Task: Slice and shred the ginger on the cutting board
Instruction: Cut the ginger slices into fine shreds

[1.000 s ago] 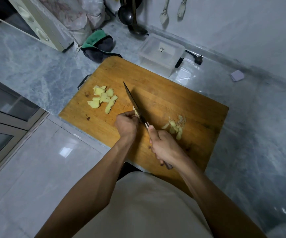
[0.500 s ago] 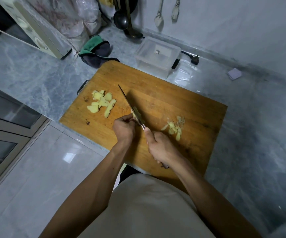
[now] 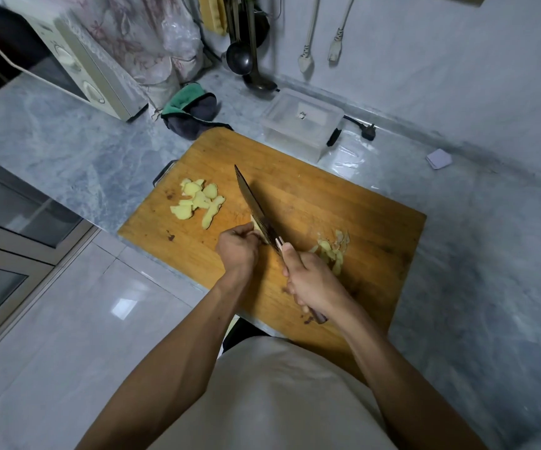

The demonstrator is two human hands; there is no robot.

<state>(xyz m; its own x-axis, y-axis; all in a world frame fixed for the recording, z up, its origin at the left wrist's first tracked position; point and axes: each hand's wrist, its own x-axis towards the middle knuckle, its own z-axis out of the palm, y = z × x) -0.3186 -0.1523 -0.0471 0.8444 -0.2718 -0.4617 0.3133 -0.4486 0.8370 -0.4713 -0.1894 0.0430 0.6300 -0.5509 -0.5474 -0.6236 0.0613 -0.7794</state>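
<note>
Head view. Wooden cutting board (image 3: pixel 311 203) lies on the grey marble counter (image 3: pixel 68 147), near edge overhanging toward the person.

Left hand (image 3: pixel 238 246) sits mid-board, fingers curled down, pinching a small pale ginger piece (image 3: pixel 256 226) against the wood. Only a sliver of it shows past the knuckles.

Right hand (image 3: pixel 309 280) is wrapped round the knife (image 3: pixel 256 211) handle, thumb up along the top near the blade heel. Blade runs away from the person, its flat just beside the left knuckles, heel at the ginger piece, tip up over bare board.

Ginger slices (image 3: pixel 197 204) in a loose pile on the board's left part, well apart from the blade. Thinner cut bits and peel (image 3: pixel 331 250) lie right of the knife, just beside the right hand.

Against half a second ago: both hands keep the same grips, blade in much the same line at the ginger, both piles unmoved. The camera has tipped, so more wall shows.

Behind the board: clear plastic box (image 3: pixel 301 125), green and dark cloth (image 3: pixel 191 112), microwave (image 3: pixel 77 69), ladles (image 3: pixel 246 60) hanging
</note>
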